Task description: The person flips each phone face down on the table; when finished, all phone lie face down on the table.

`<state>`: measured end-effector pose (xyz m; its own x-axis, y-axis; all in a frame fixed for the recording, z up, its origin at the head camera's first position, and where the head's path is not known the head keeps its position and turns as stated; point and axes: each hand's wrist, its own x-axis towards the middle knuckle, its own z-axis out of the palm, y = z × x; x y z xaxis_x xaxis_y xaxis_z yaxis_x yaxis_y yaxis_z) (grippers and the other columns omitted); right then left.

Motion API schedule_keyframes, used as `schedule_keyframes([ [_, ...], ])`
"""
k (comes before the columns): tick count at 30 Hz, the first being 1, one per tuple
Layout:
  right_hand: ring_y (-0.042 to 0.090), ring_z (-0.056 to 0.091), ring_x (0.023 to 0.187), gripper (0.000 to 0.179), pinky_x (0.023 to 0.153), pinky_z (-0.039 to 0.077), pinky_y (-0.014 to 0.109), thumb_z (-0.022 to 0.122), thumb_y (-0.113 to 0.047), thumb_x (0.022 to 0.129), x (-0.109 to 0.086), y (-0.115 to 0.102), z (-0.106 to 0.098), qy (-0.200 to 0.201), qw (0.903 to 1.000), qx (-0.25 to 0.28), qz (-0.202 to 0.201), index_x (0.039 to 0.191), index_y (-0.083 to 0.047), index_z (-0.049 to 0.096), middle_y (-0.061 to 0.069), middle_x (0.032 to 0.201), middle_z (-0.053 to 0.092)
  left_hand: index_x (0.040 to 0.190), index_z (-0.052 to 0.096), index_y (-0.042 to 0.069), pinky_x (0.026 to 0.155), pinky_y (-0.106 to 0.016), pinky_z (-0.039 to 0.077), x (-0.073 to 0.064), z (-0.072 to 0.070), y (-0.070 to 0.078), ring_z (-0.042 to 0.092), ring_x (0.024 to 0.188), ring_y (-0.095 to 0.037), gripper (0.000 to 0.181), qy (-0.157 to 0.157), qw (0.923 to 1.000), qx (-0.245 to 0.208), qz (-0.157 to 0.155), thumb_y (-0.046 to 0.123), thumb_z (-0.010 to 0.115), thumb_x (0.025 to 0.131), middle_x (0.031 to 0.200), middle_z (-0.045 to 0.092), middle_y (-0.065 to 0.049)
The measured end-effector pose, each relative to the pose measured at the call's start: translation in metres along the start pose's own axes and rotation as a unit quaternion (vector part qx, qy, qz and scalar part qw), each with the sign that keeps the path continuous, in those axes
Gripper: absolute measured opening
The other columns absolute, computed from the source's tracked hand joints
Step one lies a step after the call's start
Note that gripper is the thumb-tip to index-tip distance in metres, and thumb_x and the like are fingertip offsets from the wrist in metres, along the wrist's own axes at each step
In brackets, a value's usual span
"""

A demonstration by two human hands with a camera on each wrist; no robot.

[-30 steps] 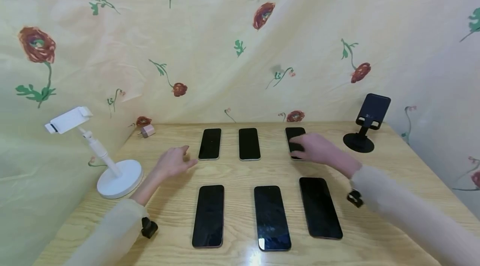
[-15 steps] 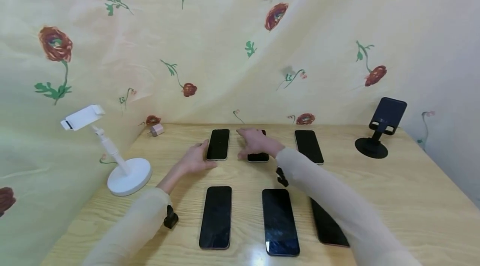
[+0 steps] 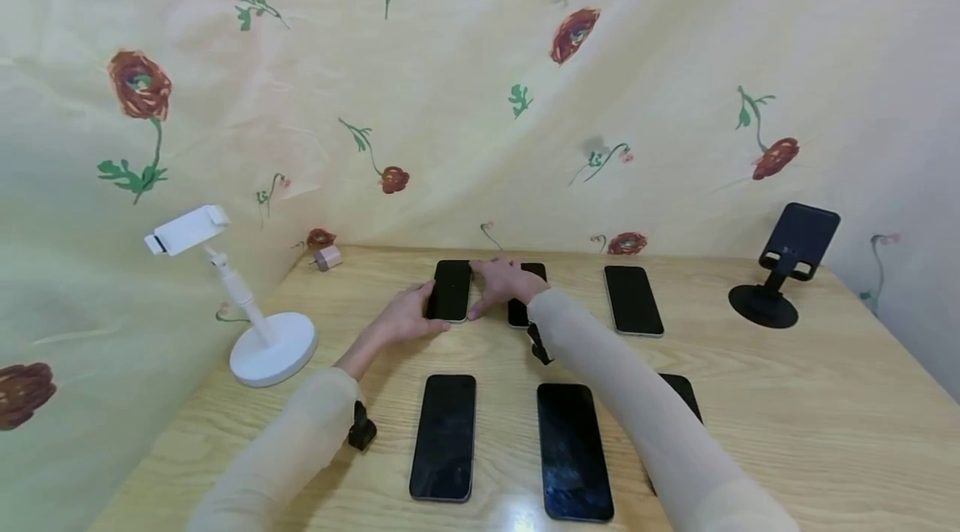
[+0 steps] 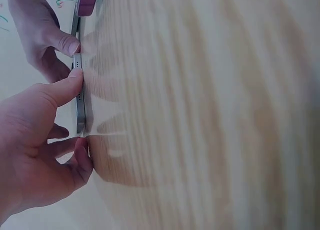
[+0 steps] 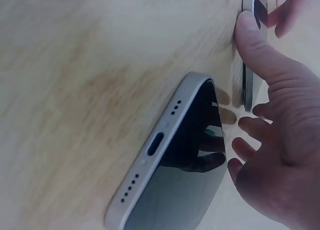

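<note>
Black-screened smartphone at the back left lies flat on the wooden table, between both hands. My left hand holds its lower left corner, thumb on the bottom edge and fingers bent by the left side, as the phone's edge shows in the left wrist view. Along the right edge of this phone lies my right hand, its thumb at the lower corner and its fingers loosely bent and spread. Just right of that hand is a second smartphone, partly covered by it; its silver edge looms close in the right wrist view.
A third smartphone lies at the back right. Nearer are phones at left and middle, plus one partly under my right sleeve. White stand, pink charger and black stand flank them.
My right hand has moved left, from the back right phone past the middle one to the back left phone. My left hand has moved in against that phone. The head view has turned right.
</note>
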<state>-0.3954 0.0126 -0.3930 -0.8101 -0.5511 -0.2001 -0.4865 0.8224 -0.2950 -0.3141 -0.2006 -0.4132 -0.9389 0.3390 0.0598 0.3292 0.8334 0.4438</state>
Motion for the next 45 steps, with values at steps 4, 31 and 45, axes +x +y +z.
schedule_keyframes([
  [4, 0.051, 0.016, 0.143, 0.11, 0.108, 0.02, 0.069, 0.083, -0.055, 0.076, 0.0, 0.0, -0.001, -0.011, 0.9996, 0.015, 0.021, 0.161, -0.018, 0.023, 0.02, 0.16, 0.026, 0.15, 0.031, -0.011, 0.109, -0.049, 0.034, 0.001, 0.0, 0.004, 0.041, 0.134, -0.043, 0.085, -0.007, 0.9997, -0.015, -0.018, 0.027, 0.076, 0.09, 0.148, 0.04, -0.03],
  [31, 0.038, 0.01, 0.149, 0.105, 0.112, 0.006, 0.064, 0.081, -0.051, 0.081, 0.003, 0.004, 0.009, 0.028, 0.9984, 0.015, -0.048, 0.158, -0.005, 0.026, 0.016, 0.158, 0.033, 0.145, 0.038, -0.016, 0.111, -0.047, 0.032, 0.004, 0.005, 0.001, 0.04, 0.136, -0.042, 0.072, 0.008, 0.9997, -0.017, -0.015, 0.019, 0.073, 0.093, 0.148, 0.04, -0.031],
  [45, 0.039, 0.011, 0.149, 0.108, 0.112, 0.006, 0.064, 0.078, -0.051, 0.083, 0.002, 0.002, 0.003, 0.032, 0.9967, 0.042, -0.062, 0.16, -0.004, 0.018, 0.016, 0.159, 0.03, 0.147, 0.036, -0.014, 0.11, -0.047, 0.034, 0.002, 0.003, -0.006, 0.041, 0.135, -0.041, 0.07, -0.004, 0.9982, -0.06, -0.004, 0.021, 0.07, 0.096, 0.15, 0.038, -0.03],
])
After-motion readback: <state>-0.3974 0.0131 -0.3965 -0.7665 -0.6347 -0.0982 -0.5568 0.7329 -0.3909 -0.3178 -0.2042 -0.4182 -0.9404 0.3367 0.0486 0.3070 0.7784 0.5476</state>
